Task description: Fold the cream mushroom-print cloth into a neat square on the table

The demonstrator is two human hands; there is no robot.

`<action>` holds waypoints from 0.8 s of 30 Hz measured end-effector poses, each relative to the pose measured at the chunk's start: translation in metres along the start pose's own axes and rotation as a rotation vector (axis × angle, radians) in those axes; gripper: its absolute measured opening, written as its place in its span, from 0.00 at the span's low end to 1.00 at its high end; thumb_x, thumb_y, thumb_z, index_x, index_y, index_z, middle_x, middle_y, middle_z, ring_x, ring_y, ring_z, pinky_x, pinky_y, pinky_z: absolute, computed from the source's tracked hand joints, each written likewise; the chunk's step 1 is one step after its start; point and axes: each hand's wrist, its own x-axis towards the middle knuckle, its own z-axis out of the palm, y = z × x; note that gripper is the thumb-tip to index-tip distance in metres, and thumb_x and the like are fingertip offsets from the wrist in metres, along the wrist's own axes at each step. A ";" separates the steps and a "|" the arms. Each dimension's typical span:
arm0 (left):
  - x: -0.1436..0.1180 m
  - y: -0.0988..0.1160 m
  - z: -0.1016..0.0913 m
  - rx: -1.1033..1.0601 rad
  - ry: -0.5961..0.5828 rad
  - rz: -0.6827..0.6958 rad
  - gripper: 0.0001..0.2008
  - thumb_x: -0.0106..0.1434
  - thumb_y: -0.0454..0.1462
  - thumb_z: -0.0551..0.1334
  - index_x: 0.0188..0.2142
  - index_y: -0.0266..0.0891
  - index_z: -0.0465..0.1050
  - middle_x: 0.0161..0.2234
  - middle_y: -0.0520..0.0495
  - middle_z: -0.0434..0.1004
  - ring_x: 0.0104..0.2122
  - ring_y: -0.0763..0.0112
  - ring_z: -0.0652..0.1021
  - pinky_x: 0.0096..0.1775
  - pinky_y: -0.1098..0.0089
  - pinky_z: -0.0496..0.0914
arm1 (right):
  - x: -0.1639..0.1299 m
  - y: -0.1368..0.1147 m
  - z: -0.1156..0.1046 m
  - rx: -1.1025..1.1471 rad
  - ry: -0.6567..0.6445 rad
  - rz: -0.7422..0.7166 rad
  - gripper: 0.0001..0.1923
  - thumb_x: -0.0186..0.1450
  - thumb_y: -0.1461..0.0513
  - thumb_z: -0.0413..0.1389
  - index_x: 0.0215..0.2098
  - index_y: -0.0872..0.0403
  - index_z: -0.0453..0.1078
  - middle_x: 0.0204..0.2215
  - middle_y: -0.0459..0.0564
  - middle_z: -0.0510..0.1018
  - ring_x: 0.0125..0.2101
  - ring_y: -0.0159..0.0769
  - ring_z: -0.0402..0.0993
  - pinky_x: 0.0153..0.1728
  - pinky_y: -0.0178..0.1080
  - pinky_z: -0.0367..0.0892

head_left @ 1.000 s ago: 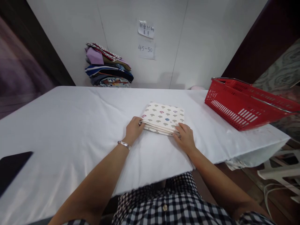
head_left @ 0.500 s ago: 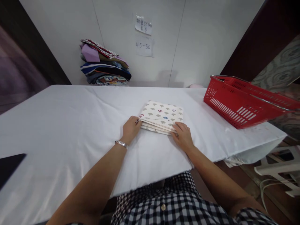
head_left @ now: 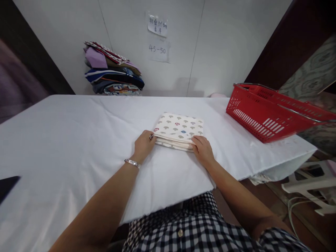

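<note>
A white cloth [head_left: 178,126] printed with grey mushroom-like shapes and a few red and blue ones lies folded into a rectangle on the white-covered table [head_left: 86,147]. Its near edge shows several stacked layers. My left hand [head_left: 144,145], with a bracelet at the wrist, pinches the cloth's near left corner. At the near right corner, my right hand [head_left: 203,149] grips the layers, fingers on top and the thumb at the front edge. Part of each corner is hidden by the fingers.
A red plastic basket [head_left: 267,115] stands on the table's right end. Folded fabrics [head_left: 115,71] are piled at the back left against the wall. A dark flat object [head_left: 7,185] lies at the left edge. A white stool [head_left: 309,185] is on the floor at right.
Both hands keep hold of the cloth's near corners. The right fingers have shifted slightly at the edge, and the front layers sit a little differently. The whole view has moved slightly.
</note>
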 end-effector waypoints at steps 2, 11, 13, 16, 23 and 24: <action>0.000 0.000 0.000 0.003 0.002 0.000 0.08 0.62 0.40 0.53 0.36 0.43 0.69 0.39 0.51 0.73 0.35 0.69 0.74 0.34 0.70 0.63 | -0.001 0.000 -0.001 0.015 -0.008 -0.009 0.15 0.67 0.62 0.46 0.50 0.54 0.67 0.48 0.55 0.72 0.49 0.43 0.63 0.46 0.45 0.61; 0.001 -0.001 0.002 -0.005 0.004 -0.009 0.08 0.62 0.39 0.53 0.37 0.43 0.69 0.40 0.50 0.73 0.35 0.69 0.74 0.34 0.70 0.64 | -0.002 -0.010 -0.002 -0.025 -0.059 0.024 0.18 0.65 0.58 0.50 0.52 0.53 0.65 0.50 0.55 0.69 0.52 0.45 0.61 0.47 0.45 0.60; 0.001 -0.001 0.002 -0.002 0.003 -0.013 0.08 0.62 0.40 0.53 0.37 0.43 0.69 0.40 0.50 0.73 0.35 0.69 0.74 0.34 0.70 0.63 | -0.001 -0.009 -0.002 -0.030 -0.076 0.013 0.18 0.65 0.59 0.50 0.53 0.52 0.65 0.51 0.55 0.69 0.52 0.45 0.61 0.47 0.44 0.60; 0.001 -0.002 0.002 -0.009 0.010 -0.007 0.08 0.63 0.40 0.53 0.36 0.43 0.69 0.39 0.51 0.73 0.35 0.69 0.74 0.34 0.70 0.63 | -0.002 -0.008 -0.002 -0.033 -0.082 -0.007 0.18 0.65 0.62 0.49 0.53 0.52 0.65 0.51 0.55 0.70 0.52 0.44 0.61 0.47 0.44 0.60; -0.002 -0.003 0.001 -0.077 0.007 -0.004 0.07 0.61 0.40 0.55 0.37 0.43 0.69 0.38 0.51 0.73 0.33 0.71 0.74 0.35 0.71 0.65 | -0.004 -0.008 0.000 -0.089 -0.080 -0.081 0.21 0.62 0.69 0.46 0.53 0.54 0.64 0.55 0.55 0.67 0.55 0.44 0.59 0.48 0.44 0.60; -0.003 -0.003 0.001 -0.089 0.010 -0.007 0.07 0.60 0.40 0.56 0.37 0.43 0.69 0.38 0.52 0.73 0.33 0.71 0.74 0.35 0.71 0.65 | -0.004 -0.008 0.001 -0.092 -0.076 -0.087 0.21 0.63 0.69 0.46 0.53 0.54 0.64 0.55 0.55 0.67 0.55 0.44 0.59 0.47 0.44 0.60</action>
